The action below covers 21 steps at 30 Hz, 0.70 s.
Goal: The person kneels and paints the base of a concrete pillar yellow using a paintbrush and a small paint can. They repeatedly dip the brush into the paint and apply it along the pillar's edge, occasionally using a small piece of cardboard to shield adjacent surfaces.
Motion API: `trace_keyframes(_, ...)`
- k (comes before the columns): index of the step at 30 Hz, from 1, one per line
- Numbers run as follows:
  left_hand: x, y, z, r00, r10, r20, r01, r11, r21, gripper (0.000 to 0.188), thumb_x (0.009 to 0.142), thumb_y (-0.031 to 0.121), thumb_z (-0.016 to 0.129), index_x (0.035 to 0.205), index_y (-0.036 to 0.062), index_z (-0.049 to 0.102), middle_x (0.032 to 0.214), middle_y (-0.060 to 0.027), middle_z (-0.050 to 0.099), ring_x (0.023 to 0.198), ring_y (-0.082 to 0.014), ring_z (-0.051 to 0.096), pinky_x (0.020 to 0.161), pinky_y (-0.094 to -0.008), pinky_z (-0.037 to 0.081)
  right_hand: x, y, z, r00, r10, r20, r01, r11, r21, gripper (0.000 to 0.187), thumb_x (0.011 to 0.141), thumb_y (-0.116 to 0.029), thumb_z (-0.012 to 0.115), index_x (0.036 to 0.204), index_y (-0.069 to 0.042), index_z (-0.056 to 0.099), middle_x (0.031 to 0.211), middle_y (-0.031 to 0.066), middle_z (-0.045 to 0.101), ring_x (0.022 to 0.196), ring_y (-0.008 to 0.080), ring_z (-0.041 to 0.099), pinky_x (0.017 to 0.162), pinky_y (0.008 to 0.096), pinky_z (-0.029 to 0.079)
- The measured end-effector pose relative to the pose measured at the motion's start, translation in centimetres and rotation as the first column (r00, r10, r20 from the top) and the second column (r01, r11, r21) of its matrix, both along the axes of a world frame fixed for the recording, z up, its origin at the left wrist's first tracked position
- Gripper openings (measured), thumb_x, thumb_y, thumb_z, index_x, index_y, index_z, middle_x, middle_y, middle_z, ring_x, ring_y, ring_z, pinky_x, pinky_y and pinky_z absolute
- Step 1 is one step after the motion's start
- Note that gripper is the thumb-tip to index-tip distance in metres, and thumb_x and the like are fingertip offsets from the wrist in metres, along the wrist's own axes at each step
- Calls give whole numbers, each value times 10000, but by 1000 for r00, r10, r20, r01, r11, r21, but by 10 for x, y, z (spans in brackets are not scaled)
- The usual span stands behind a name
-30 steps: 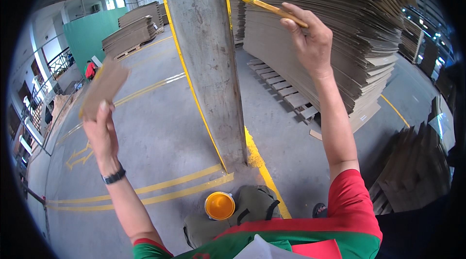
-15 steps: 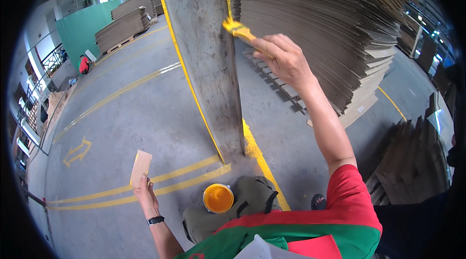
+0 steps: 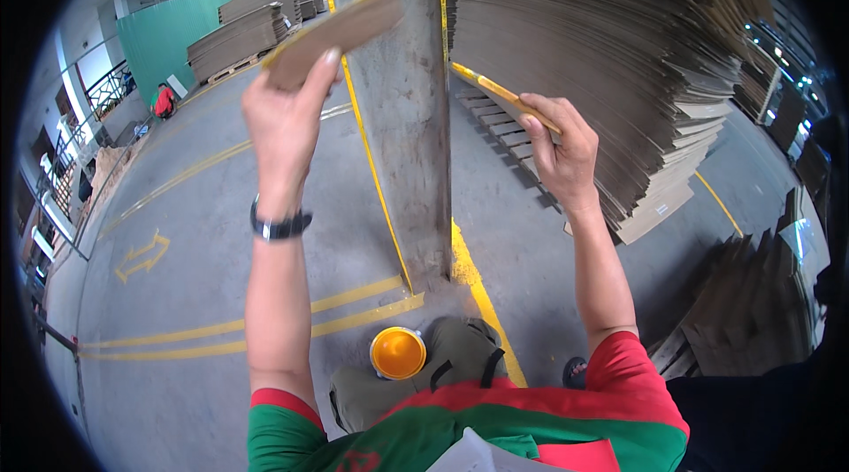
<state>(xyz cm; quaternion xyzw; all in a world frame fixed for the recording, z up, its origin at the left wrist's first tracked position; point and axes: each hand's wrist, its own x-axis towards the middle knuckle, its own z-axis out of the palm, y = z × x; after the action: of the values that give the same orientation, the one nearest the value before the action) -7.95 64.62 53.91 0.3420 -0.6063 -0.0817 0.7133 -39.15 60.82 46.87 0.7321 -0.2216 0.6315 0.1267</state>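
Note:
A grey pillar (image 3: 402, 118) with yellow-painted edges stands in front of me. My left hand (image 3: 287, 123) is raised to its left, closed on a flat piece of cardboard (image 3: 340, 30) with yellow paint along its upper edge. The cardboard overlaps the pillar's face in view; whether they touch I cannot tell. My right hand (image 3: 564, 147) grips a paintbrush (image 3: 500, 90) by its handle. Its yellow tip points left, close to the pillar's right edge. Beside my knee, an open bucket (image 3: 398, 354) holds yellow-orange paint.
Tall stacks of cardboard sheets (image 3: 584, 57) stand right of the pillar, near a wooden pallet (image 3: 504, 132). More cardboard (image 3: 743, 286) leans at the lower right. Yellow lines (image 3: 221, 339) cross the floor. Far left, a person in red (image 3: 164, 101) crouches by a green partition (image 3: 181, 39).
My left hand has risen from low at the left, bringing the cardboard up in front of the pillar. My right hand has moved slightly right and down with the paintbrush.

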Motion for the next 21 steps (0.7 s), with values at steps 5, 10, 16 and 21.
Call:
trace_keyframes(5, -37, -59, 50, 935, -239, -262, 246, 969, -7, 349, 920, 183, 799, 1141, -56, 673, 962, -117, 736, 822, -181, 744, 694, -268, 609, -14, -3, -19, 999, -18, 49, 16, 998, 53, 208, 949, -122, 741, 1129, -21, 719, 903, 97, 720, 746, 183, 672, 654, 297, 532)
trace_keyframes(10, -60, -92, 73, 938, -244, -248, 229, 970, -86, 303, 923, 147, 781, 1083, -93, 685, 930, -142, 743, 772, -188, 744, 641, -259, 598, -30, -7, -35, 995, -9, 95, 2, 997, 71, 195, 953, -109, 736, 1124, -17, 719, 915, 112, 725, 734, 180, 659, 646, 297, 524)
trace_keyframes(16, -74, -116, 89, 831, -342, -439, 239, 932, -273, 249, 934, 117, 768, 1011, -94, 660, 884, -159, 735, 735, -199, 741, 614, -259, 597, -44, -13, -43, 989, -21, 145, 8, 996, 94, 192, 956, -104, 732, 1125, -13, 716, 908, 106, 723, 744, 173, 658, 653, 290, 518)
trace_keyframes(21, -90, -132, 88, 752, -350, -559, 218, 932, -289, 207, 949, 95, 739, 1015, -86, 664, 866, -142, 729, 706, -178, 726, 595, -249, 592, -49, -12, -49, 984, -48, 170, 26, 992, 125, 190, 954, -93, 733, 1124, -9, 715, 900, 95, 722, 749, 172, 657, 673, 290, 520)
